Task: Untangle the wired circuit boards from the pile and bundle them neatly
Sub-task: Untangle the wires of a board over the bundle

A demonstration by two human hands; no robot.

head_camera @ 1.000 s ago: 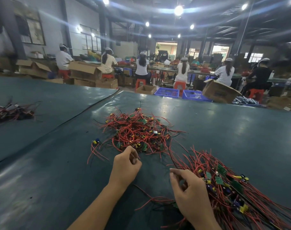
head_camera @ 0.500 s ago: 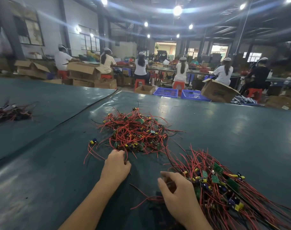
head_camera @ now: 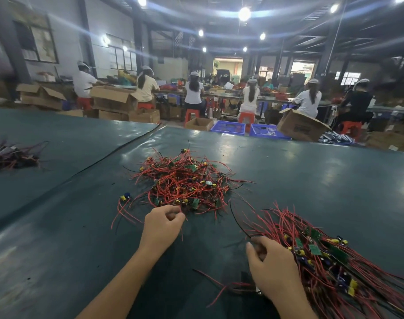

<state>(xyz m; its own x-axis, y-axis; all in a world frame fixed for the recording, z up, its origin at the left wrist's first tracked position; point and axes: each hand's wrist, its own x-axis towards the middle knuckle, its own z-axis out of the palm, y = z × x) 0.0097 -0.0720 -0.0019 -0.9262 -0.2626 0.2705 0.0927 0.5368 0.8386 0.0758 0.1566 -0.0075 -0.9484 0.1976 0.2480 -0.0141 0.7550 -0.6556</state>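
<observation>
Two hands busy: my left hand (head_camera: 162, 227) pinches near edge of tangled pile (head_camera: 187, 180) just ahead of it; my right hand (head_camera: 273, 269) curls round wire ends of sorted bundle (head_camera: 323, 256) to its right.

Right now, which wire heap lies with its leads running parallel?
The near-right heap beside the right hand; the centre pile is a knotted tangle, the far-left heap too blurred to judge.

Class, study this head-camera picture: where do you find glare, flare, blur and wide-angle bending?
Head view: ceiling lamps blow out and throw blue streaks; sheen glares on the green table; the tangled pile is sharp, while the far-left pile and left edge smear; side pillars lean from wide-angle distortion.
</observation>
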